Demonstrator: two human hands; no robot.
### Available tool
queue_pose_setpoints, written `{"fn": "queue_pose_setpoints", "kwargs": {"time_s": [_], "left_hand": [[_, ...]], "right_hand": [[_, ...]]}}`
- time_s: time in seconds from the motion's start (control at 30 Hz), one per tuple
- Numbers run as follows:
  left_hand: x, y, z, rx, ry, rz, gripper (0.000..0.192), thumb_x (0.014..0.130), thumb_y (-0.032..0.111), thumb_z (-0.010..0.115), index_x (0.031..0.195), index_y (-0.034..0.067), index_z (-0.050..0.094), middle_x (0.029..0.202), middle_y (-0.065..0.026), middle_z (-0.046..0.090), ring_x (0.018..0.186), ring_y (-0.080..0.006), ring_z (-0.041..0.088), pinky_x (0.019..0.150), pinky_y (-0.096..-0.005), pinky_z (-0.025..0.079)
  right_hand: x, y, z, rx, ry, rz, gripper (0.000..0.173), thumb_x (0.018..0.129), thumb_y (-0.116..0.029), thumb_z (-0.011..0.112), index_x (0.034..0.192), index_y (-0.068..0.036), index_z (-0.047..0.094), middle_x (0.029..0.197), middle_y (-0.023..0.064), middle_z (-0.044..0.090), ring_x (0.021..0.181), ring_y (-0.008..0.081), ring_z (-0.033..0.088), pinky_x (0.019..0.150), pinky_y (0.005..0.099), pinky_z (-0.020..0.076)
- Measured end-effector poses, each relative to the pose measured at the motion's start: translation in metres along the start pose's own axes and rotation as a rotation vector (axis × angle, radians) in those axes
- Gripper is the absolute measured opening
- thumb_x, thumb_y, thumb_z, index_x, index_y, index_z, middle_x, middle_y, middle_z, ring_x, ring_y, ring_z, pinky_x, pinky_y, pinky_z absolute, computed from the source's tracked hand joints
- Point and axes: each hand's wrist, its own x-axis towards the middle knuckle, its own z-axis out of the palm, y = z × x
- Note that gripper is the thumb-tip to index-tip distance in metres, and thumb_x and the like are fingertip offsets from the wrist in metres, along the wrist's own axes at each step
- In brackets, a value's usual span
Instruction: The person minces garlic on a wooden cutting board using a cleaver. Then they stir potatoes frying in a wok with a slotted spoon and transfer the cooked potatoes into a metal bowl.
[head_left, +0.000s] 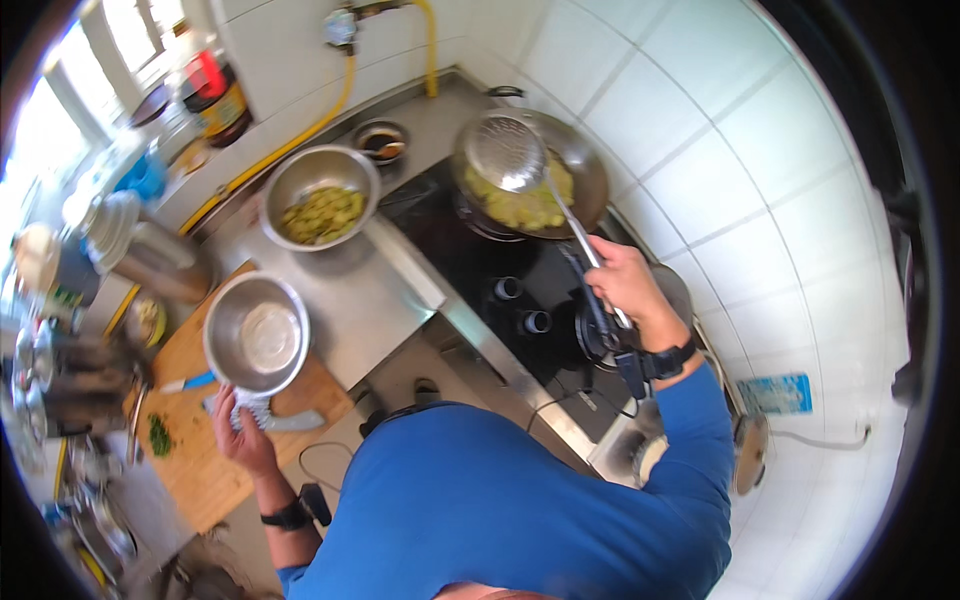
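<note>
My right hand (626, 279) grips the long metal handle of a perforated skimmer (507, 152), whose bowl is over the wok (592, 172). Yellow-green food pieces (521, 206) lie in the wok on the black cooktop. My left hand (244, 435) is at the lower rim of a steel bowl (225, 322), with a whitish ridged thing (253, 405) beside the fingers; whether it grips either cannot be told. The bowl holds a white substance (270, 337). Another steel bowl (276, 217) holds similar yellow-green pieces (324, 215).
A wooden cutting board (202, 480) bears chopped greens (159, 435), a blue-handled knife (187, 382) and a grey blade-like thing (298, 421). A small bowl of dark sauce (381, 142) stands near the wok. A yellow pipe (292, 146) runs along the wall; bottles and jars line the left.
</note>
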Motion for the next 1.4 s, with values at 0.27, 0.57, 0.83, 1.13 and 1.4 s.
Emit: {"fn": "queue_pose_setpoints", "kwargs": {"time_s": [0.27,0.57,0.83,1.13,1.4], "left_hand": [[-0.005,-0.002,-0.006,-0.019,0.024,-0.028,0.025,0.085,-0.011,0.053,0.107,-0.005,0.063,0.119,-0.0189,0.066,0.117,-0.0312,0.061,0.105,-0.0419,0.043],[-0.009,-0.004,0.002,-0.040,-0.001,-0.041,0.026,0.089,-0.010,0.052,0.112,-0.006,0.063,0.124,-0.0191,0.064,0.120,-0.0300,0.059,0.106,-0.0406,0.042],[-0.013,-0.005,-0.004,-0.065,-0.004,-0.047,0.024,0.090,-0.010,0.050,0.111,-0.007,0.061,0.125,-0.0194,0.064,0.120,-0.0304,0.059,0.106,-0.0410,0.042],[-0.013,-0.007,-0.010,-0.059,0.030,-0.074,0.024,0.091,-0.009,0.050,0.112,-0.007,0.061,0.126,-0.0186,0.063,0.120,-0.0295,0.058,0.106,-0.0402,0.042],[-0.015,-0.004,-0.007,-0.080,0.014,-0.055,0.024,0.089,-0.009,0.050,0.111,-0.007,0.061,0.125,-0.0188,0.064,0.120,-0.0293,0.058,0.107,-0.0406,0.041]], "right_hand": [[0.015,0.012,-0.006,-0.332,0.251,-0.112,0.056,0.074,-0.002,0.058,0.130,0.004,0.058,0.072,0.0161,0.063,0.060,0.0195,0.060,0.061,0.0315,0.0485],[0.022,0.014,-0.003,-1.023,0.299,-0.310,0.057,0.079,-0.008,0.058,0.133,-0.023,0.061,0.080,0.0166,0.064,0.078,0.0385,0.064,0.069,0.0487,0.0500],[-0.014,0.006,-0.052,-1.135,0.303,-0.231,0.058,0.079,-0.008,0.060,0.135,-0.023,0.059,0.082,0.0147,0.067,0.078,0.0370,0.065,0.069,0.0475,0.0521],[-0.036,0.001,-0.055,-0.980,0.281,-0.165,0.060,0.077,-0.009,0.060,0.133,-0.027,0.061,0.085,0.0199,0.068,0.081,0.0397,0.065,0.074,0.0477,0.0525],[-0.017,-0.002,-0.078,-0.793,0.402,-0.192,0.051,0.075,-0.009,0.060,0.125,-0.016,0.066,0.093,0.0218,0.068,0.087,0.0416,0.065,0.078,0.0474,0.0517]]}}
